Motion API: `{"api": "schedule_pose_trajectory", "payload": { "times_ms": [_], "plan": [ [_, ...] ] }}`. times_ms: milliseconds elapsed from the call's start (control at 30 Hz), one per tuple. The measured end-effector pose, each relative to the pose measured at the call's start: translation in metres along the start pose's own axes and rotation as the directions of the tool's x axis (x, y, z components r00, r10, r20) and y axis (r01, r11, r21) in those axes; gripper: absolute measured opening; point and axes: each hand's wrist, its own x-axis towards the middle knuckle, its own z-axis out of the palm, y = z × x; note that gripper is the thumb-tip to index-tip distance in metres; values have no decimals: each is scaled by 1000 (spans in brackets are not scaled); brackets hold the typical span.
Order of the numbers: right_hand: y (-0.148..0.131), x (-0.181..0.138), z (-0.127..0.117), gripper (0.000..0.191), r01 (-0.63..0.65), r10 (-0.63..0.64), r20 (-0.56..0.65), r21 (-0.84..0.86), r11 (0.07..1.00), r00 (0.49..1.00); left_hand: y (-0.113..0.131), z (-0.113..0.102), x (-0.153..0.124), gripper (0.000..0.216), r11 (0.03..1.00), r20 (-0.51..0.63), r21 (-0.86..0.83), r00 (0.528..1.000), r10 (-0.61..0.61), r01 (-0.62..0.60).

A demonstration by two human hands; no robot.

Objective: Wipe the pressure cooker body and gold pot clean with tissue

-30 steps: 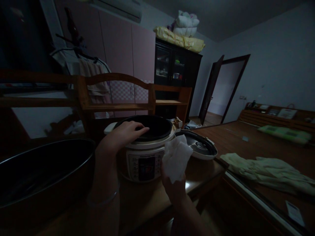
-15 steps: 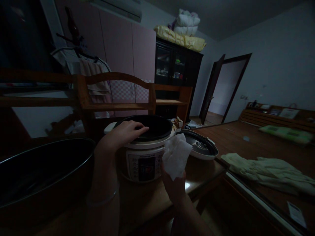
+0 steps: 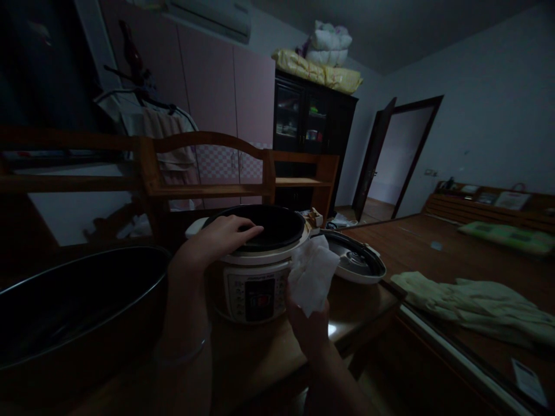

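An electric pressure cooker [image 3: 255, 292] stands on the wooden table with its top open, showing a dark inner pot [image 3: 284, 228]. My left hand [image 3: 219, 237] lies palm down over the cooker's near left rim. Its fingers stretch to the right above the pot opening, and nothing shows in them. In front of the cooker's right side, my right hand [image 3: 307, 329] grips a crumpled white paper towel [image 3: 314, 274] and holds it upright. Behind that towel, the cooker's round lid [image 3: 358, 260] rests underside up on the table.
A large dark pan [image 3: 87, 306] sits at the left, close to my left forearm. A wooden rail [image 3: 203, 189] runs behind the cooker. To the right is a wooden bed platform [image 3: 399, 240] with a pale green cloth [image 3: 468, 303] and a phone-like object [image 3: 528, 381].
The view has tilted up very slightly, so everything sits a little lower. Both hands keep the same places, and the paper towel stays in my right hand.
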Motion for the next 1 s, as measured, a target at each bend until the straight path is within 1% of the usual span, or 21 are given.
{"api": "schedule_pose_trajectory", "payload": {
  "times_ms": [133, 200, 367, 500, 600, 667, 700, 733, 833, 867, 933, 1000],
  "plan": [
    [4, -3, 4, 28, 13, -13, -6, -16, 1000, 1000, -2, 1, 0, 57, 1000, -8, 10, 1000, 7, -7],
    [7, -4, 8, 26, 31, -32, -37, -10, 999, 999, -2, 1, 0, 57, 1000, -4, 9, 1000, 10, -10],
    [9, -4, 11, 24, 131, -129, -139, 7, 991, 982, 1, 0, 1, 59, 1000, 22, 16, 1000, 0, -1],
    [2, -1, 8, 19, 145, -136, -166, 44, 989, 977, 1, 0, 1, 59, 1000, 22, 17, 1000, -5, 5],
    [-2, 9, -4, 19, 102, -79, -229, 89, 991, 970, -1, 1, 1, 58, 1000, 16, 10, 1000, -1, 0],
    [-2, 20, -18, 29, 31, 3, -289, 113, 993, 957, -2, 0, 1, 57, 1000, 23, 7, 1000, 1, -1],
    [-1, 27, -28, 32, -53, 97, -334, 139, 989, 938, -3, 0, 1, 57, 1000, 26, 5, 1000, 3, -3],
    [2, 34, -38, 34, -113, 154, -326, 144, 983, 933, -3, 0, 1, 58, 1000, 29, 3, 1000, 7, -7],
    [10, 48, -67, 39, -165, 180, -245, 80, 983, 953, -4, -1, 2, 61, 1000, 24, -3, 1000, 0, 0],
    [13, 49, -74, 41, -176, 185, -200, 65, 982, 962, -4, -1, 2, 62, 1000, 21, -6, 1000, -6, 6],
    [17, 48, -83, 43, -198, 205, -119, 69, 978, 972, -4, 1, 3, 60, 1000, 13, -14, 1000, -5, 5],
    [20, 43, -84, 45, -224, 230, -61, 93, 970, 971, -4, 2, 4, 59, 1000, 4, -17, 1000, 6, -6]
  ]
}}
